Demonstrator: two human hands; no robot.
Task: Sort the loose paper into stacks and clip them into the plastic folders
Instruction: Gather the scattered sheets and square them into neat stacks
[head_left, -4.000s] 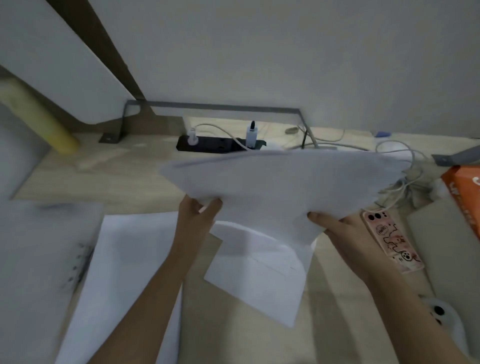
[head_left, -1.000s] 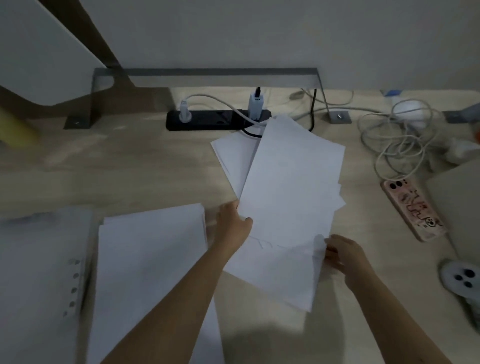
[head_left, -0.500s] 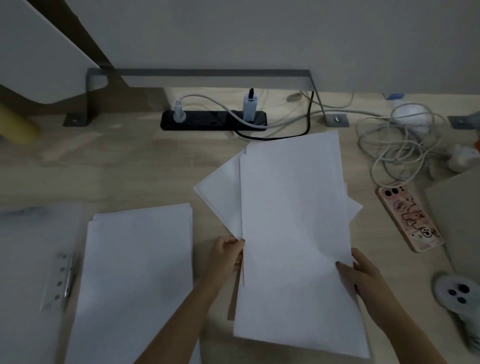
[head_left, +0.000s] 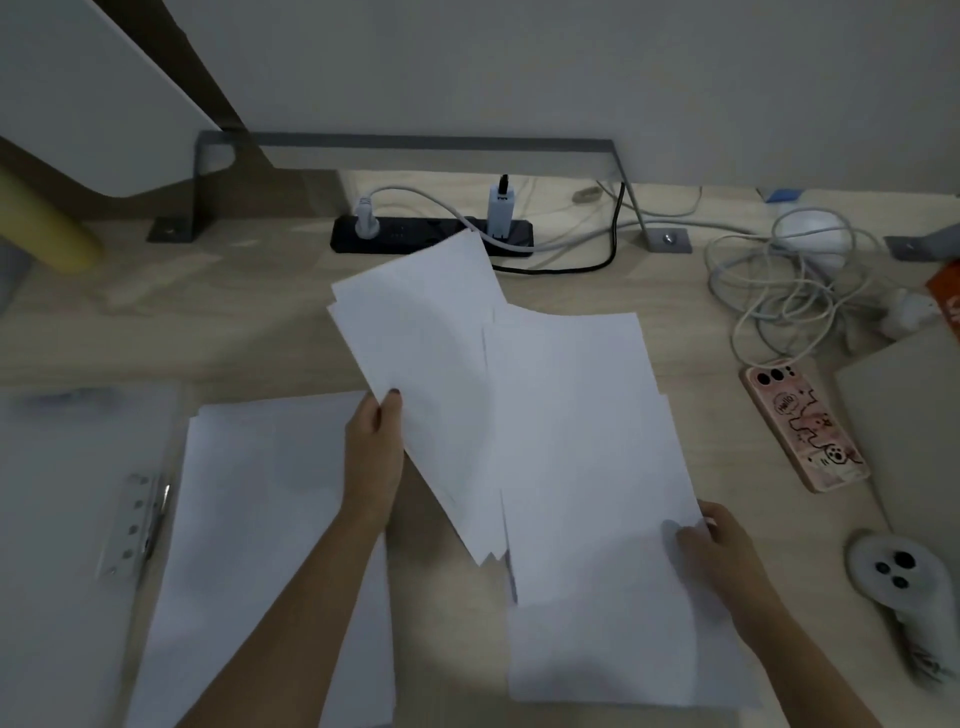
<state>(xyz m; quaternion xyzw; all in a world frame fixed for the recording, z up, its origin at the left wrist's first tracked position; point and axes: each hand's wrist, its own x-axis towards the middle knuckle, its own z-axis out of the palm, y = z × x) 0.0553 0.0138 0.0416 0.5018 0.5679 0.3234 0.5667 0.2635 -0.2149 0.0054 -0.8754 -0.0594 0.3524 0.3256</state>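
Your left hand (head_left: 374, 447) pinches a tilted sheaf of paper (head_left: 426, 353) at the middle of the counter (head_left: 208, 338), fingers curled on its edge. Your right hand (head_left: 722, 551) grips the overlapping sheaf (head_left: 582, 441) beside it. A flat stack (head_left: 249, 493) lies near the counter's left edge, beside the plastic folder (head_left: 62, 493).

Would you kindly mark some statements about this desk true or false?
1. The left hand grips a tilted bundle of sheets. True.
2. The phone lies left of the paper stack. False: it lies right of all the paper, near the cables.
3. The folder clip holds the paper stack. False: the stack lies beside it, unclipped.
4. Two plugs sit in the power strip. True.
5. The right hand pinches the flat sheets. True.
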